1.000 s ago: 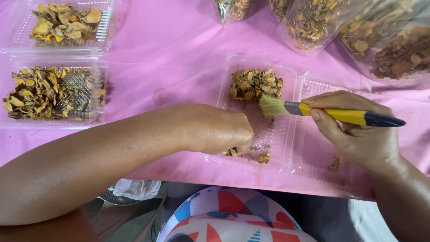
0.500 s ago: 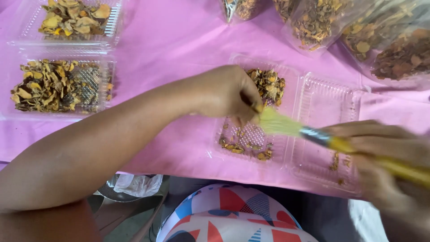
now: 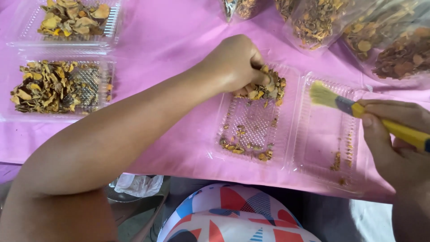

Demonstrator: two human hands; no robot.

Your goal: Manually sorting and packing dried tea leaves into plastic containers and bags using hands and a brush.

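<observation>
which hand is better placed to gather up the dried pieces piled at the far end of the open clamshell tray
Left. The left hand already rests on the dried pieces in the clear tray, while the right hand grips a yellow brush over the lid side.

Pink cloth (image 3: 170,40) covering the table, evenly lit — grey floor (image 3: 139,219) below its near edge, crumpled white plastic (image 3: 136,184) there

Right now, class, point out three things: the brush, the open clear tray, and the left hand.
brush (image 3: 323,96), head view, on the pale bristles.
open clear tray (image 3: 251,123), head view, on the bare ribbed floor of its left half.
left hand (image 3: 233,62), head view, on the back of the hand.
</observation>
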